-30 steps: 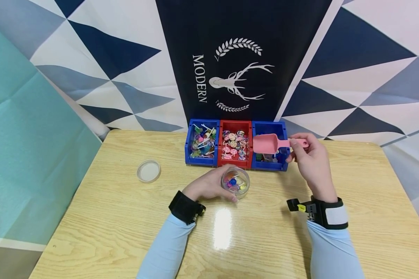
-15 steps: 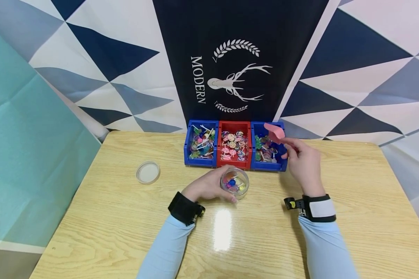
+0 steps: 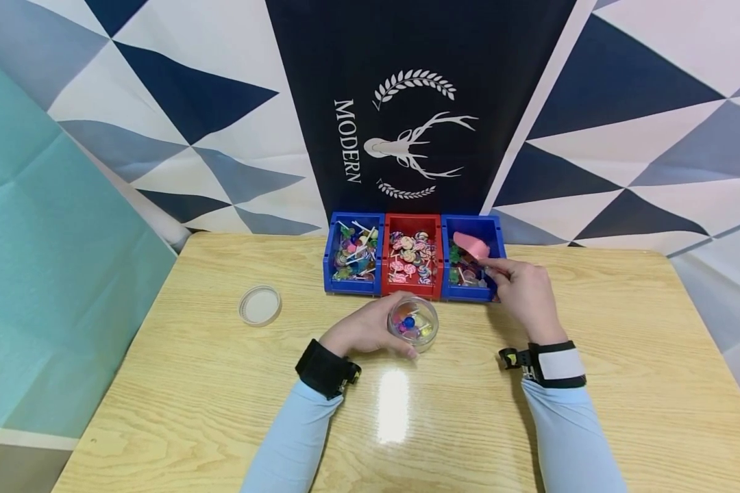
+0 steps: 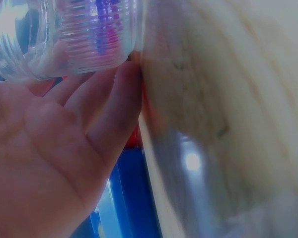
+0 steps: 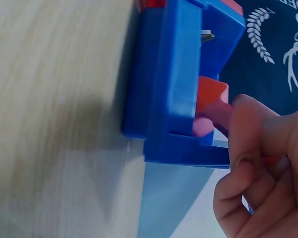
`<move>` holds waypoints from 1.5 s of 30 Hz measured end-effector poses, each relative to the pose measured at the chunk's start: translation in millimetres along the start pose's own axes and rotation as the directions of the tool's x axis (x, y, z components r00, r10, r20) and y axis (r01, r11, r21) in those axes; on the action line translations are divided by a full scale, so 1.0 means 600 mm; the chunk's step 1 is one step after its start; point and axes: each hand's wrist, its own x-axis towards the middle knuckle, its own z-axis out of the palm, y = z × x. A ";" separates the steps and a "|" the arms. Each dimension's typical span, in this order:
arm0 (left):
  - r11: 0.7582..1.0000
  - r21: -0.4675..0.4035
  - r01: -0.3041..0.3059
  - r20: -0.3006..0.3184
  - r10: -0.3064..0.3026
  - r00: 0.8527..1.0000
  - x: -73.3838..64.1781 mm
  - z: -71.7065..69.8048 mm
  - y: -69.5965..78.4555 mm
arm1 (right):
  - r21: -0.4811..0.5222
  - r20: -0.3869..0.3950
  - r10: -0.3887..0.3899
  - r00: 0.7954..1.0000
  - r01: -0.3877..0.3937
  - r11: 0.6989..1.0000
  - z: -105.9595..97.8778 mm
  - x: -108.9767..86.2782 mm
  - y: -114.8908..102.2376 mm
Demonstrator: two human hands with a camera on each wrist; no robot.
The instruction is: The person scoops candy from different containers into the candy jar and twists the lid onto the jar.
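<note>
My right hand (image 3: pixel 526 299) pinches the handle of a pink scoop (image 3: pixel 471 244), whose bowl is tilted down inside the right blue bin (image 3: pixel 469 294). Green, purple and clear small pieces lie in that bin beside the scoop. In the right wrist view the scoop (image 5: pixel 212 94) shows past the bin's wall, and thumb and fingers are curled on its handle. My left hand (image 3: pixel 370 327) curls round the side of a clear lidless jar (image 3: pixel 430 337) standing on the table. Small colourful pieces, one of them a blue ball (image 3: pixel 410 322), lie in the jar.
A red bin (image 3: pixel 412 290) with swirl lollipop pieces adjoins the right bin. Left of it stands another blue bin (image 3: pixel 353 286) holding mixed pieces with white sticks. A round white lid (image 3: pixel 260 305) lies on the wooden table (image 3: pixel 179 383). A patterned backdrop rises behind the bins.
The right hand has moved left and towards the bin, turning the scoop from level above the bin to tilted down inside it. The left hand and jar have stayed in place.
</note>
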 end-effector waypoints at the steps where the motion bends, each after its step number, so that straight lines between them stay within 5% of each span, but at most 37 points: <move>1: 1.000 -0.001 0.000 0.000 0.000 1.000 0.000 0.000 0.000 | 0.004 0.003 -0.001 1.000 0.001 1.000 -0.001 0.000 0.000; 8: 1.000 -0.013 -0.006 -0.001 0.006 1.000 -0.001 -0.001 -0.001 | 0.151 0.086 0.075 0.993 -0.088 0.985 -0.005 0.001 -0.004; 15: 1.000 -0.013 -0.004 0.002 0.004 1.000 -0.001 -0.001 -0.002 | 0.425 0.185 0.286 0.940 -0.339 0.839 -0.014 0.003 -0.002; 19: 1.000 -0.008 -0.001 0.003 0.001 1.000 0.000 -0.001 -0.002 | 0.481 0.187 0.334 0.924 -0.383 0.789 -0.019 0.003 0.000; 27: 1.000 -0.007 -0.002 -0.001 0.002 1.000 0.000 -0.001 -0.003 | 0.509 0.260 0.197 0.945 -0.307 0.804 0.006 0.006 -0.004; 31: 1.000 -0.002 -0.008 0.002 0.008 1.000 0.000 0.000 -0.001 | 0.520 0.256 0.230 0.939 -0.334 0.786 0.006 0.006 -0.006; 33: 1.000 -0.002 -0.005 0.002 0.005 1.000 0.000 0.000 -0.001 | 0.565 0.264 0.259 0.929 -0.367 0.739 0.000 0.006 -0.005; 40: 1.000 -0.007 -0.012 0.004 0.012 1.000 0.001 -0.001 -0.003 | 0.785 0.308 0.323 0.895 -0.431 0.445 -0.020 0.005 0.002; 45: 1.000 -0.009 -0.003 0.006 0.003 1.000 0.002 -0.001 -0.002 | 0.836 0.319 0.339 0.885 -0.431 0.340 -0.025 0.004 0.004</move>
